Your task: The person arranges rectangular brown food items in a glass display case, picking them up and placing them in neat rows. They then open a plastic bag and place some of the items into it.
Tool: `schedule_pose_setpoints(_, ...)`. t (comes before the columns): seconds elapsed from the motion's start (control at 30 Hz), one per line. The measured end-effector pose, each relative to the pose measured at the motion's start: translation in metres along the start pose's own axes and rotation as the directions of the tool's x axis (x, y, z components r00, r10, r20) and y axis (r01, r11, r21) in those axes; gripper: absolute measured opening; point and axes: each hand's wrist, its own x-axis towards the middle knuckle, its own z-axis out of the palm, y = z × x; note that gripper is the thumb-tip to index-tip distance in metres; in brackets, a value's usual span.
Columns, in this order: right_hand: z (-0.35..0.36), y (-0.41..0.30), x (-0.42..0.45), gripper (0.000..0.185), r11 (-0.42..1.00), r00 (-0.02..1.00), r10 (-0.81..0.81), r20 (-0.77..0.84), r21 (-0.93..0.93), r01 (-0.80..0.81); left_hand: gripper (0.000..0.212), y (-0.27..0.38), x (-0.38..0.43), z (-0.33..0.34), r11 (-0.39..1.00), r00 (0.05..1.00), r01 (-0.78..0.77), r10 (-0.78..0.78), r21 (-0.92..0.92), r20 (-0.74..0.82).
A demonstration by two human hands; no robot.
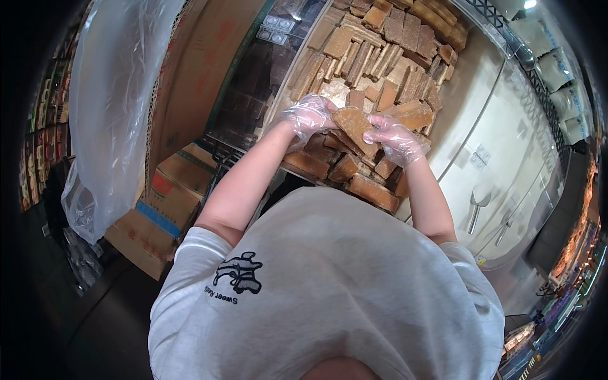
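Observation:
Both my hands wear clear plastic gloves and grip one flat brown slab, which looks like brown sugar (354, 127), over a bin of similar pieces. My left hand (311, 118) holds the slab's left end, its far fingers partly hidden. At the other side, my right hand (395, 137) pinches the slab between thumb and fingers. Beyond my hands, narrow bars (363, 61) stand packed in rows, with flat slabs (406, 31) behind them. Thicker blocks (373, 191) lie jumbled close to my body.
A cardboard box (199, 71) with a clear plastic liner (118, 95) stands at the left, above more cartons (183, 173). Right of the bin is a white surface (468, 128) under a clear cover, with a metal scoop (479, 202). Packaged goods (560, 71) stand at the far right.

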Motion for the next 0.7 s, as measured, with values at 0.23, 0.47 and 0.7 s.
schedule_pose_setpoints(0.23,0.01,-0.023,0.004,0.073,0.934,0.962,-0.025,-0.273,0.336,0.12,0.024,0.044,0.026,-0.013,0.661,0.97,0.171,-0.244,-0.731,0.006)
schedule_pose_setpoints(0.47,-0.045,0.021,0.076,0.087,0.875,0.913,-0.055,-0.405,0.421,0.239,0.052,0.033,0.063,-0.012,0.294,0.893,0.137,-0.449,-0.946,-0.01)
schedule_pose_setpoints(0.7,-0.035,-0.062,0.146,0.069,0.95,0.747,0.009,-0.665,0.239,0.201,0.049,0.022,0.051,-0.006,0.401,0.902,0.009,-0.398,-0.916,-0.166)
